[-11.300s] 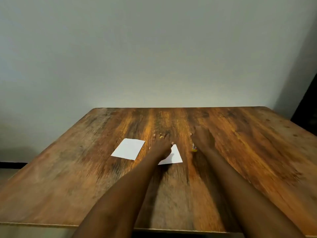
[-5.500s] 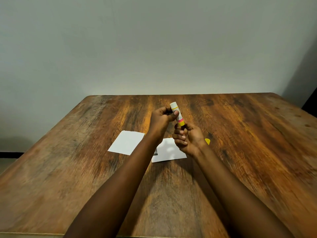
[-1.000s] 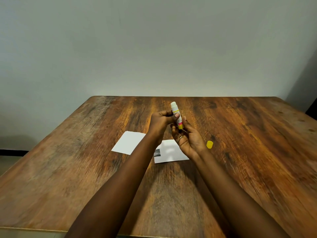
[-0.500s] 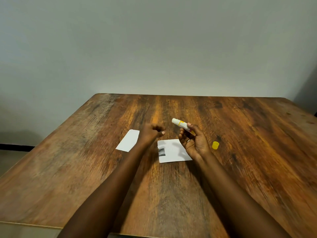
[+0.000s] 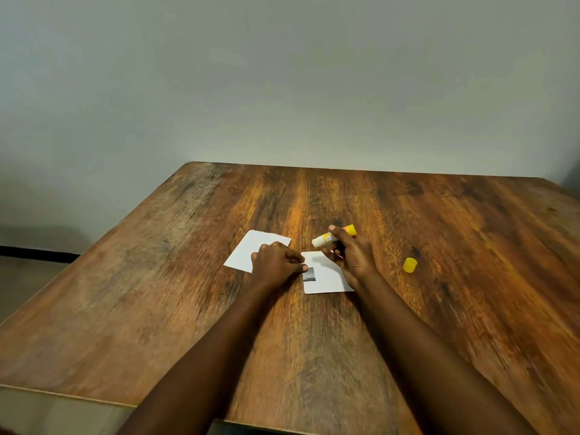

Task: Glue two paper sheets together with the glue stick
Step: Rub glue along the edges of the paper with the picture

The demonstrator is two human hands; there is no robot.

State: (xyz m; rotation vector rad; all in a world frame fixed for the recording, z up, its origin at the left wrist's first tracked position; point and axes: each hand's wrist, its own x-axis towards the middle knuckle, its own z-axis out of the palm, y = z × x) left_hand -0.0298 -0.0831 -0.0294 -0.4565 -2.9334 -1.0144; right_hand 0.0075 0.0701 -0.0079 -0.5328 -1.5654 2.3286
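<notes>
On wooden table (image 5: pixel 188 324), nearest: patch-marked sheet (image 5: pixel 329 279), left edge touched by thumb of left hand (image 5: pixel 276 265), fingers curled; pinch or press cannot be told. Yellow cap (image 5: pixel 410 265) apart, rightward. Plain sheet (image 5: pixel 248 251) partly covered by left hand. Glue stick (image 5: pixel 326 240) gripped in right hand (image 5: pixel 354 255), tip leftward.

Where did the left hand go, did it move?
Yes. The left hand came down nearer, onto the left edge of the right paper sheet.

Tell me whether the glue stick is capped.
Uncapped. The yellow cap stands on the table, apart from the glue stick that the right hand holds.
</notes>
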